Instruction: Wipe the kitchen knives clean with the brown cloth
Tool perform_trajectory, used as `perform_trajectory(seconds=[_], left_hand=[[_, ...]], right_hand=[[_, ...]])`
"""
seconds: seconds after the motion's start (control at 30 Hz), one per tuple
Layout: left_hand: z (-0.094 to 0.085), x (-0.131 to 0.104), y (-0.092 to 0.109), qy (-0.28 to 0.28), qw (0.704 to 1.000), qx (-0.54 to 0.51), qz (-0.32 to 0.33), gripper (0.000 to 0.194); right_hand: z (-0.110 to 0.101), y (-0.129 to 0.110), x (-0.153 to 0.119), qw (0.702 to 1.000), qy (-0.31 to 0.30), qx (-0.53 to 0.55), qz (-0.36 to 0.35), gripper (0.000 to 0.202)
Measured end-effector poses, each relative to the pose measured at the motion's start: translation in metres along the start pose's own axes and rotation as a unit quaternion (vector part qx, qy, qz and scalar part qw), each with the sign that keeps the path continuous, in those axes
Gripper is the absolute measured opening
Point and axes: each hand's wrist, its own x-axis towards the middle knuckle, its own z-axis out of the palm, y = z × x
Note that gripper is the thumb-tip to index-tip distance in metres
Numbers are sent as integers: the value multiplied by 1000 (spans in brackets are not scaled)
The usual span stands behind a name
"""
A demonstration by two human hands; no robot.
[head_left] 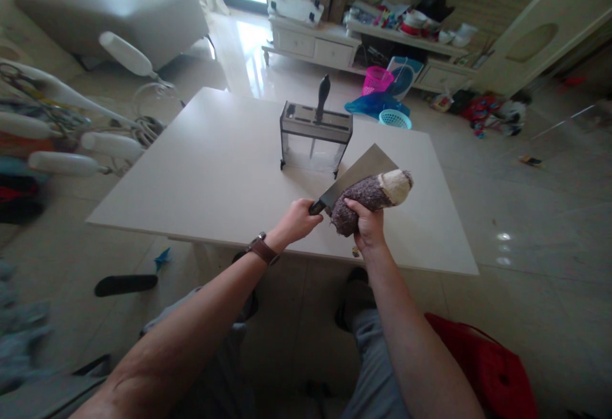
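My left hand [301, 220] is closed round the black handle of a cleaver [361, 170], whose broad blade points up and to the right. My right hand [369, 224] grips a thick, brown, rough-skinned taro [361, 199] from below. The taro's far right part is peeled to pale flesh, with a bit of brown skin at its tip. Part of the blade lies behind the taro; whether they touch I cannot tell. Beyond the hands, a knife block [315, 132] with clear sides stands on the white table [215, 164], a black-handled tool upright in it.
Behind the table are a blue basin [373, 105], a light-blue basket [394, 118], a pink basket [377, 80] and a cluttered low cabinet [329, 49]. A red bag [492, 368] lies at the lower right. White-padded equipment [115, 145] stands left of the table.
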Motion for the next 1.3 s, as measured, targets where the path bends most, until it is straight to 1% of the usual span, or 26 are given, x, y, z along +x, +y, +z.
perform_trajectory(seconds=[0.1, 0.2, 0.3, 0.4, 0.5, 0.57, 0.7, 0.93, 1.0, 1.07, 1.17, 1.3], left_hand=[[-6, 2, 0, -11, 1000, 2, 2, 15], [-15, 5, 0, -13, 999, 27, 16, 17], [-24, 7, -2, -3, 998, 61, 22, 18], [-27, 8, -3, 0, 996, 84, 32, 18], [-24, 6, -4, -1, 995, 92, 41, 19], [-21, 3, -4, -7, 995, 93, 39, 19], [-14, -3, -2, -23, 995, 94, 25, 19], [-12, -4, 0, -23, 995, 93, 22, 19], [-11, -3, -2, -21, 995, 94, 24, 20], [-9, -2, -4, -21, 995, 90, 23, 22], [-4, 0, -8, -27, 997, 66, 25, 22], [-1, 1, -8, -32, 999, 38, 13, 20]], right_hand=[[-1, 0, 1, 1000, -2, 1, -3, 44], [-3, -2, 3, 1000, 4, 2, -6, 45], [-4, -5, 4, 999, 32, 0, -19, 45], [-4, -7, 5, 997, 67, 28, -28, 47], [-4, -8, 8, 992, 99, 72, -31, 49], [-5, -7, 11, 990, 105, 91, -16, 49], [-8, -3, 14, 993, 82, 84, 19, 48], [-10, -4, 14, 995, 67, 79, 13, 48], [-8, -6, 13, 995, 67, 78, 2, 49], [-7, -8, 11, 994, 77, 72, -24, 50], [-5, -11, 10, 992, 95, 48, -68, 47], [-5, -13, 10, 989, 103, 17, -106, 44]])
